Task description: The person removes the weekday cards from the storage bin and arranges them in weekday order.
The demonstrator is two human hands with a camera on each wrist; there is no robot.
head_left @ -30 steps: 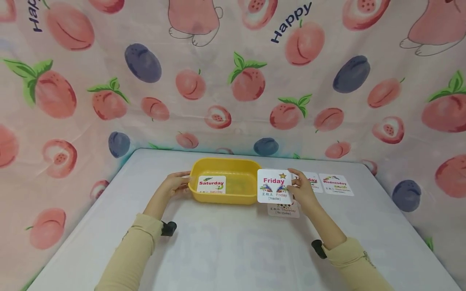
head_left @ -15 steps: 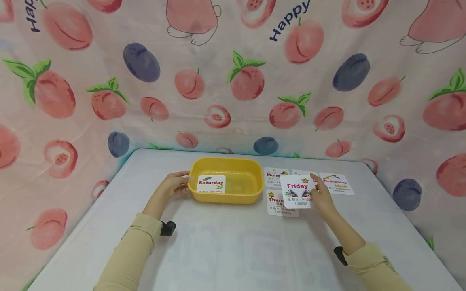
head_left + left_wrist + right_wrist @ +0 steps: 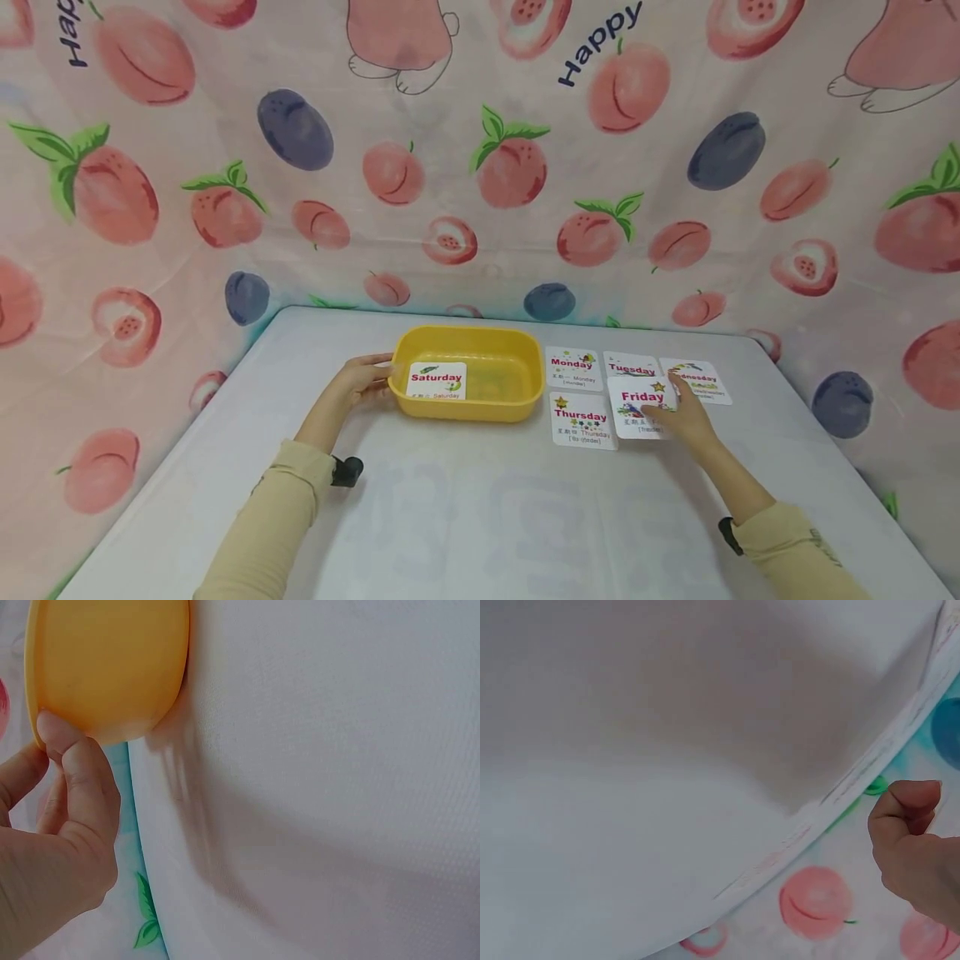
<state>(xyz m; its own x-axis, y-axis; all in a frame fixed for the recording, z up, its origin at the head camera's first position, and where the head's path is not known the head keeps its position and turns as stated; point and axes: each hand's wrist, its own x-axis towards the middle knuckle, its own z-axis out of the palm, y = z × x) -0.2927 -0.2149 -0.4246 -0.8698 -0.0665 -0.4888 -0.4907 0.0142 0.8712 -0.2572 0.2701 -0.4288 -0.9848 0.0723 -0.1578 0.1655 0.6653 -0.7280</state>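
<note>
At the left end of the yellow plastic basin point(image 3: 467, 410), my left hand point(image 3: 363, 380) pinches the rim between thumb and fingers; the left wrist view shows the thumb on the outer wall of the basin point(image 3: 112, 671). A "Saturday" card point(image 3: 437, 382) lies inside the basin. My right hand point(image 3: 688, 417) holds the "Friday" card point(image 3: 636, 402) by its right side, just right of the "Thursday" card point(image 3: 583, 421). The Friday card overlaps the lower part of the "Tuesday" card point(image 3: 632, 365) in the head view. In the right wrist view the hand point(image 3: 911, 840) shows with curled fingers.
A "Monday" card point(image 3: 573, 368) lies right of the basin, in a row with Tuesday and the partly covered "Wednesday" card point(image 3: 703, 379). The white table point(image 3: 487, 508) ends at the back against a fruit-print cloth point(image 3: 480, 275).
My right hand has carried the Friday card right from beside the basin, past the Thursday card, and lower. Monday and Thursday have come into full view. The left hand and basin stay put.
</note>
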